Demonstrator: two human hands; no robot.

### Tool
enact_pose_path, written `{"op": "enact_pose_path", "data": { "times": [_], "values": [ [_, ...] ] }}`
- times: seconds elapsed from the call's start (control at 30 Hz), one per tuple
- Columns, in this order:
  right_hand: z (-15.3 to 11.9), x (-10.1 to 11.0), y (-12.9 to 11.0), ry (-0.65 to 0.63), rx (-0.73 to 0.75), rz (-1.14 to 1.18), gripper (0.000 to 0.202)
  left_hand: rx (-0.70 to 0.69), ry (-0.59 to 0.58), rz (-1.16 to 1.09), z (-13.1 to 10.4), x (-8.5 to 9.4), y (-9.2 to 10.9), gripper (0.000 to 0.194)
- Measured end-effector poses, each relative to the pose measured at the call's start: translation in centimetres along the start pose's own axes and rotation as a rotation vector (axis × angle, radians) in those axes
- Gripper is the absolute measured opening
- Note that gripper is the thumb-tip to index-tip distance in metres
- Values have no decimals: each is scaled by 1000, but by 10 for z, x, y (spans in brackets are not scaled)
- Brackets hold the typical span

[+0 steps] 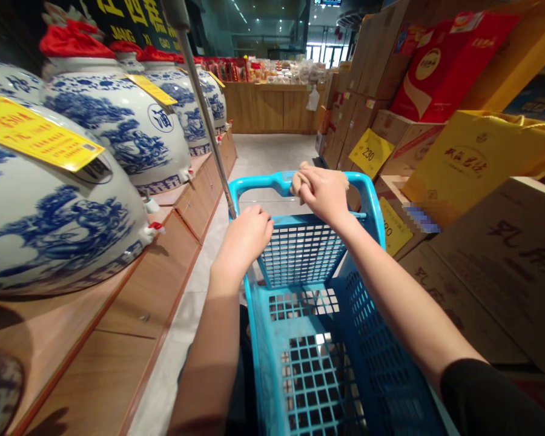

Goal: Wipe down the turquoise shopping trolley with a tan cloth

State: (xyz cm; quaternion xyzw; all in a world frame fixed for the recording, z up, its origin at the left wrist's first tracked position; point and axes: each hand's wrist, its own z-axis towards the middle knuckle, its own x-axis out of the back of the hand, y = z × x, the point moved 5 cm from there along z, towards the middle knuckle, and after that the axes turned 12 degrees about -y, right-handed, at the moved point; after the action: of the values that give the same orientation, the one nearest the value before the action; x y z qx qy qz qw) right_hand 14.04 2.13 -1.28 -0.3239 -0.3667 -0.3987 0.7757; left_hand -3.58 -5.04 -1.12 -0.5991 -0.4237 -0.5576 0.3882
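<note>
Okay, biggest stuff first: that stack of boxes (372, 57) out to the right of your right grip (324, 191). If you swing that elbow wide, I'd worry about clipping the yellow bag (481, 160) sitting up among them.

Left of your left grip (245, 236) there's a row of big jars (118, 130). They look like ceramic, so a hard sideways shove could get expensive.

Then the blue cart (272, 375), right below both your grips. Lean hard on the far end with your right and it might roll or tip, since I can't see what's bracing it. Your left is loosely curled at its far left corner; can't tell if the fingers actually have hold of the rim, they're partly hidden.

The metal pole (200, 85) rises just past your left grip, so knuckles could knock it.

Your right grip is closed around a bunched tan cloth (296, 183), up against the handle bar (263, 183). Loose folds poke out, so it could slip or snag if you squeeze less.

Smallest: the little red tap (155, 226) left of your left grip. Catch that and you could get a leak.
</note>
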Motion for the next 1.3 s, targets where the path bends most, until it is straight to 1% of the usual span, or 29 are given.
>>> {"op": "enact_pose_path", "data": {
  "times": [0.07,0.1,0.17,0.23,0.3,0.37,0.47,0.5,0.57,0.63,0.67,0.73,0.77,0.8,0.87,0.9,0.93,1.0,1.07,1.1,1.17,1.23,1.3],
  "values": [
    [-1,3,7,24,-82,-5,40,-5,-7,4,1,0,1,39],
    [-2,3,6,29,-94,-17,41,-3,-12,10,1,0,2,39],
    [-3,-1,-4,18,-57,-49,41,5,-18,23,2,0,4,39],
    [-4,-6,-15,-5,21,-62,40,16,-16,32,3,1,4,40],
    [-3,-7,-17,-10,71,-47,38,32,-6,28,1,2,3,40],
    [-1,-5,-9,17,39,-24,36,57,10,13,-1,3,1,40],
    [0,-1,5,69,-64,3,33,65,59,-25,-2,7,1,39],
    [0,-1,5,74,-68,7,32,44,94,-46,1,10,4,39],
    [1,-5,-4,57,-7,12,29,-21,203,-112,11,21,12,39],
    [2,-9,-15,25,86,25,27,-73,345,-200,28,39,21,39],
    [2,-10,-17,15,113,36,26,-71,418,-249,39,49,23,39],
    [4,-10,-12,21,90,62,25,-72,565,-340,62,67,24,44],
    [4,-8,-5,33,42,76,25,-52,622,-375,73,73,23,46],
    [5,-7,4,47,-16,89,25,-21,651,-397,83,76,20,47],
    [4,-6,18,76,-117,110,27,58,656,-417,97,71,13,46],
    [4,-6,21,89,-137,113,27,98,649,-417,101,64,10,44],
    [3,-6,20,100,-127,110,26,140,643,-409,102,56,6,42],
    [3,-8,11,109,-36,91,24,194,595,-364,101,37,2,39],
    [4,-10,1,97,65,83,23,195,532,-319,99,20,-1,38],
    [4,-9,1,88,82,90,23,192,518,-304,98,15,-2,38],
    [5,-7,9,79,32,119,24,185,509,-288,96,10,-4,38],
    [3,-4,23,86,-87,144,27,170,501,-290,95,11,-7,38],
    [0,-3,30,104,-173,146,29,154,485,-308,95,12,-7,38]
  ]
}}
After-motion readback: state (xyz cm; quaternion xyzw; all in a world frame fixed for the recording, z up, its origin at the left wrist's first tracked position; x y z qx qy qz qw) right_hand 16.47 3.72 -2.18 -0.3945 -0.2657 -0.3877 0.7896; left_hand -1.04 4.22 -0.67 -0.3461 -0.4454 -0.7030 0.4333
